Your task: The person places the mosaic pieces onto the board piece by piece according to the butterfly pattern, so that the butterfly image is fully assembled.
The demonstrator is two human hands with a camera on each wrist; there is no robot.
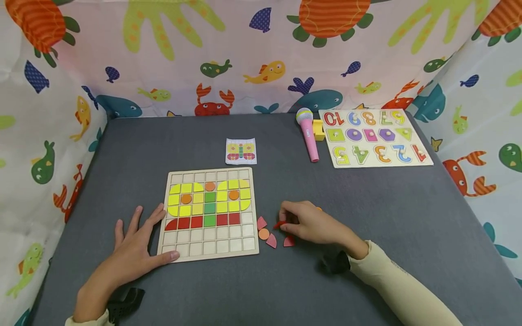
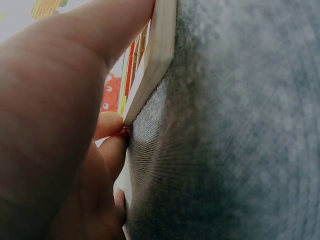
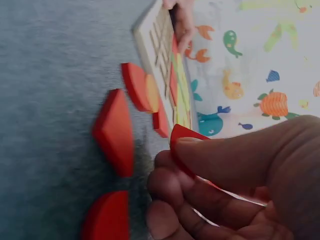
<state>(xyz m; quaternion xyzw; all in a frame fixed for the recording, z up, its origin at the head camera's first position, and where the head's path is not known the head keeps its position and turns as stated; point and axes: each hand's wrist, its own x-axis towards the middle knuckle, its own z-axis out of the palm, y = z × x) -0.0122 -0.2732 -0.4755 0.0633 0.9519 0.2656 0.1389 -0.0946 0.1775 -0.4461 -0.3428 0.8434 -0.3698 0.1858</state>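
A wooden grid board lies on the table, with a pattern of yellow, green, orange and red pieces in its cells. My left hand has its fingers spread at the board's left side. Its thumb touches the front edge, and the index fingertip the left edge. To the right of the board, my right hand pinches a red quarter-circle piece between thumb and fingers. Loose pinkish-red quarter-circle pieces and an orange round piece lie between that hand and the board.
Behind the board lies a butterfly pattern card. At the back right are a pink toy microphone, a yellow block and a number puzzle board. A sea-animal printed curtain surrounds the grey table.
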